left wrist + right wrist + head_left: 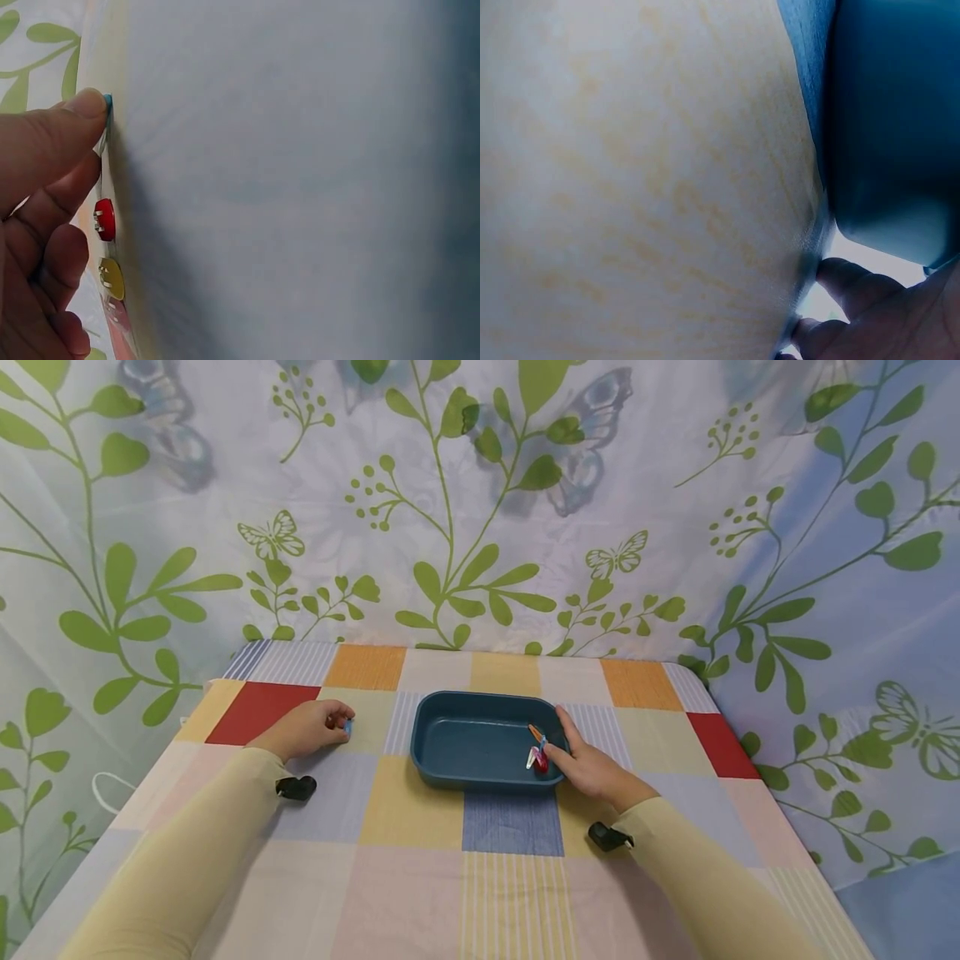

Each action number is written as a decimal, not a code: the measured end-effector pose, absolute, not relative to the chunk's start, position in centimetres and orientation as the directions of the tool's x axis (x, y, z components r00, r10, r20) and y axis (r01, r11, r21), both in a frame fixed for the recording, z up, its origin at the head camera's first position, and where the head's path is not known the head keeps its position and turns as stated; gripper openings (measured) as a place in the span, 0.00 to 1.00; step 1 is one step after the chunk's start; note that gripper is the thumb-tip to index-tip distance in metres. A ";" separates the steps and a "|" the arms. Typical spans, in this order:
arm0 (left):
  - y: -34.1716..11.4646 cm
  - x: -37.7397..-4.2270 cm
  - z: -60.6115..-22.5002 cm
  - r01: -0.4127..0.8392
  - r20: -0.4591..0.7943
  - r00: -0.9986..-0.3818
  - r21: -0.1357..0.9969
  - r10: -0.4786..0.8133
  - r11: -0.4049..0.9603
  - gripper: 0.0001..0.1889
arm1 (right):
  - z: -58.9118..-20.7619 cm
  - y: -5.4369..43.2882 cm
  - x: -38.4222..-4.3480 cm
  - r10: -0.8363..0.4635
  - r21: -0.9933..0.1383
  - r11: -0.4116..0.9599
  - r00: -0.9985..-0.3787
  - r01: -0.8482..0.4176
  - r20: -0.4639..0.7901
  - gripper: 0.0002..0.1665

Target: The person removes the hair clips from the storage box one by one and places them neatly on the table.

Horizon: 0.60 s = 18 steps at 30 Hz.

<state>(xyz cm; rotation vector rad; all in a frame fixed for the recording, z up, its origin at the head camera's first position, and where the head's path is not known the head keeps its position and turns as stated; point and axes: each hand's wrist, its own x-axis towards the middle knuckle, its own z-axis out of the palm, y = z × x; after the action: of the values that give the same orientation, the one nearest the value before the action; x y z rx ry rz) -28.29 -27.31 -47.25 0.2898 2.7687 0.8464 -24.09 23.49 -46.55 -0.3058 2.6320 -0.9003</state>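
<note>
My left hand (303, 731) is left of the dark teal tray (480, 695), pinching a small blue hair clip (348, 725) between thumb and fingertips. In the left wrist view only the tip of that clip shows past the thumb. Below those fingers, a red clip (106, 220), a yellow clip (112, 279) and a pink clip (118, 313) lie in a row. My right hand (596, 770) grips the tray's right end, thumb over the rim and fingers along the outer wall. Beside the thumb, inside the tray, lie orange (535, 732), red (542, 763) and pale (531, 758) clips.
A patchwork cloth (405, 893) covers the table. Behind it hangs a leaf-patterned curtain (315, 568), meeting the table's back edge. Black wrist cameras sit on both cuffs, and a white cable (105, 789) loops at the left edge.
</note>
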 end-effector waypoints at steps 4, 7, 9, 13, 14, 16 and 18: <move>-27.3 -28.5 -47.2 0.124 -0.168 -0.953 0.539 0.251 0.833 0.21 | -46.6 23.6 -24.0 -0.304 -0.631 0.771 -0.920 -0.086 -0.246 0.48; -27.3 -28.6 -47.2 0.143 -0.159 -0.952 0.528 0.263 0.837 0.22 | -46.6 23.6 -24.0 -0.298 -0.634 0.770 -0.923 -0.080 -0.245 0.48; -27.4 -28.7 -47.1 0.160 -0.149 -0.949 0.530 0.277 0.833 0.22 | -46.6 23.6 -24.1 -0.297 -0.630 0.772 -0.923 -0.081 -0.245 0.48; -27.5 -28.9 -47.3 0.199 -0.131 -0.944 0.510 0.304 0.837 0.21 | -46.7 23.6 -24.1 -0.295 -0.625 0.777 -0.924 -0.082 -0.245 0.48; -27.6 -28.9 -47.4 0.201 -0.131 -0.944 0.501 0.303 0.842 0.21 | -46.7 23.6 -24.1 -0.297 -0.623 0.778 -0.923 -0.085 -0.244 0.48; -27.7 -28.9 -47.4 0.213 -0.127 -0.942 0.487 0.310 0.847 0.21 | -46.7 23.7 -24.0 -0.298 -0.621 0.779 -0.923 -0.089 -0.242 0.48; -27.7 -28.9 -47.4 0.211 -0.125 -0.945 0.474 0.303 0.855 0.22 | -46.6 23.7 -24.0 -0.299 -0.620 0.779 -0.923 -0.091 -0.241 0.48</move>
<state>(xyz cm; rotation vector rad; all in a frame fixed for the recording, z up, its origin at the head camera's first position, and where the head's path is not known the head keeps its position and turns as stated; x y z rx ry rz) -28.92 -27.73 -47.38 0.3973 2.8356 0.6919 -23.97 23.69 -46.64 -0.2990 2.6457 -0.8976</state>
